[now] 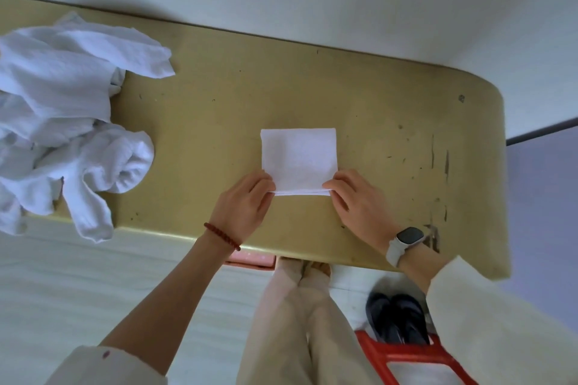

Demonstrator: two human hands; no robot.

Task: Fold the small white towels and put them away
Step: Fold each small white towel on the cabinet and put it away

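step: mid-fold, towel (298, 159) flat on table (375, 122), near front edge
L hand (242, 205): pinching near-left corner
R hand (356, 203): pinching near-right corner
next: prob. another fold or stow; pile (65, 116) left, unfolded

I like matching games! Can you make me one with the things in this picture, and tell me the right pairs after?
Things:
1. folded towel
2. pile of towels
3. bead bracelet
4. watch

Where:
A. on the right wrist
B. crumpled at the left end of the table
C. on the left wrist
D. flat in the middle of the table, its near corners pinched by the left hand and the right hand

Right pairs: 1-D, 2-B, 3-C, 4-A
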